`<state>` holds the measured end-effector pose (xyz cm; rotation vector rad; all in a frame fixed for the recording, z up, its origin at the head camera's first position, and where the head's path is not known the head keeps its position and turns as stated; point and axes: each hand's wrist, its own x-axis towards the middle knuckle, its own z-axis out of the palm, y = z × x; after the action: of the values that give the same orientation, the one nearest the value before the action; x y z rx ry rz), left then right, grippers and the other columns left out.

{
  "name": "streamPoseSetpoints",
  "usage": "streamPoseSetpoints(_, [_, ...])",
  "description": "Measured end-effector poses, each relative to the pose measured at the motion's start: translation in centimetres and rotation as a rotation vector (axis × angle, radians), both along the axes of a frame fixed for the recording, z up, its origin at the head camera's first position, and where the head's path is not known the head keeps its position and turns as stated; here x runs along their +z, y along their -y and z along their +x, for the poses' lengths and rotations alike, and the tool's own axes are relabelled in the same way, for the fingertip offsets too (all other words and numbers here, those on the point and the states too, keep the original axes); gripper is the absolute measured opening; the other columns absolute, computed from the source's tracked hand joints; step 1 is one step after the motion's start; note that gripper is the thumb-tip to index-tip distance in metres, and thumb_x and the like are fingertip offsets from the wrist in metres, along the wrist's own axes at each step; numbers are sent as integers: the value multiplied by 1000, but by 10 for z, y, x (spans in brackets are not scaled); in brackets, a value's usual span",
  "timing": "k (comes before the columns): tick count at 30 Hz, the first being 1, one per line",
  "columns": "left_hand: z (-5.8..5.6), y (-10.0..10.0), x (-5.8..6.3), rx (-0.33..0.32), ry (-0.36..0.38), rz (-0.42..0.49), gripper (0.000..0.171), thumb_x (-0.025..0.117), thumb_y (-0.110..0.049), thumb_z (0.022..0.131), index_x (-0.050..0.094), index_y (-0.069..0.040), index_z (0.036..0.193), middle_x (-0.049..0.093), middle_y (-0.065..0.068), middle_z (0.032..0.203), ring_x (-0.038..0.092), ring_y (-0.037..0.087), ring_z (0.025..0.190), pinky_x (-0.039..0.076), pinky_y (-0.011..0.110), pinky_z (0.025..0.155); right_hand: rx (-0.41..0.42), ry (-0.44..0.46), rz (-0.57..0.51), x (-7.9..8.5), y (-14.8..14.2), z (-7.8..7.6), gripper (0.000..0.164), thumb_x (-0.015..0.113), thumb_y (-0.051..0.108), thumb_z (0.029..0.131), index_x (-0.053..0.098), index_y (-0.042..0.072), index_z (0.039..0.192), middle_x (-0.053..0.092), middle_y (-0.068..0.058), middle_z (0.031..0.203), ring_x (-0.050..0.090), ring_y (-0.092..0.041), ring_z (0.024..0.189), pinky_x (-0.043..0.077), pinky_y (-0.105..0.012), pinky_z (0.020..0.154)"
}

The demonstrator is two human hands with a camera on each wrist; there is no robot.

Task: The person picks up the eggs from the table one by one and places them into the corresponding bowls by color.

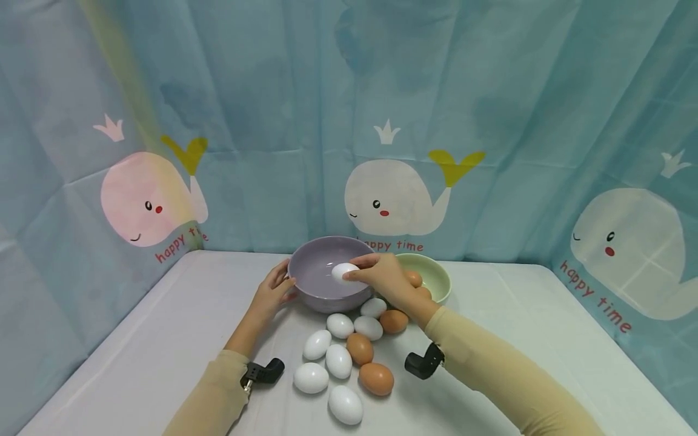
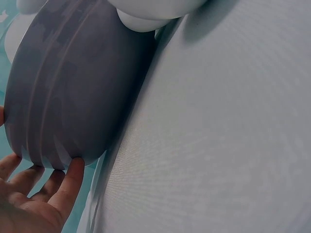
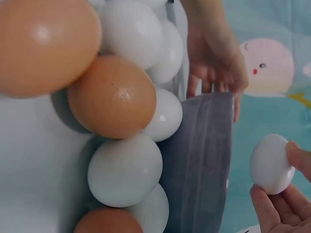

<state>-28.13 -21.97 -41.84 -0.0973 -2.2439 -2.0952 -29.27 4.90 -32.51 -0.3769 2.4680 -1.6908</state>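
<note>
A white egg (image 1: 342, 272) is pinched between the thumb and fingers of my right hand (image 1: 386, 277), over the opening of the purple bowl (image 1: 308, 297). In the right wrist view the held egg (image 3: 271, 164) shows past the bowl's rim, apart from it. My left hand (image 1: 271, 292) steadies the bowl from its left side, thumb at the rim and fingers spread along the outer wall. Fingertips (image 2: 75, 167) touch that wall in the left wrist view. No other egg shows inside the purple bowl.
Several white eggs (image 1: 339, 361) and 3 brown eggs (image 1: 376, 379) lie loose in front of the purple bowl. A green bowl (image 1: 442, 281) with brown eggs (image 1: 413, 278) stands to its right, partly behind my right hand. A curtain (image 1: 262, 181) hangs behind the white table (image 1: 491, 363).
</note>
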Motion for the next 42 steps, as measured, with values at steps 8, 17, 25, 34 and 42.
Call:
streamPoseSetpoints(8, [0, 1, 0, -4, -10, -2, 62, 51, -16, 104, 22, -8, 158, 22, 13, 166, 26, 32, 152, 54, 34, 104, -10, -8, -9, -4, 17, -21, 34, 86, 20, 77, 78, 11, 108, 78, -7, 102, 72, -11, 86, 61, -30, 79])
streamPoseSetpoints(17, [0, 1, 1, -7, -15, -1, 61, 49, -13, 104, 21, -8, 158, 22, 13, 166, 26, 33, 152, 55, 29, 100, -19, -57, 101, -14, 29, -40, 33, 85, 22, 78, 78, 9, 108, 78, -8, 103, 73, -15, 85, 57, -27, 75])
streamPoseSetpoints(25, [1, 1, 0, -15, -11, -6, 60, 47, -12, 105, 21, -9, 159, 20, 12, 166, 23, 33, 153, 51, 39, 107, -7, -82, 195, -30, 38, -51, 36, 88, 25, 75, 79, 9, 105, 78, -7, 101, 71, -18, 94, 60, -29, 78])
streamPoseSetpoints(34, [2, 2, 2, -11, -11, -12, 61, 48, -12, 105, 20, -8, 159, 21, 12, 166, 25, 33, 152, 54, 34, 104, 3, -168, 356, -34, 45, -54, 37, 89, 27, 73, 79, 10, 105, 78, -4, 101, 71, -19, 100, 59, -31, 84])
streamPoseSetpoints(42, [1, 0, 2, -19, -6, -9, 61, 47, -13, 105, 19, -8, 159, 20, 12, 166, 25, 32, 152, 50, 41, 108, 33, -159, 394, -36, 45, -55, 34, 90, 22, 72, 80, 6, 100, 78, -6, 100, 70, -19, 98, 59, -29, 82])
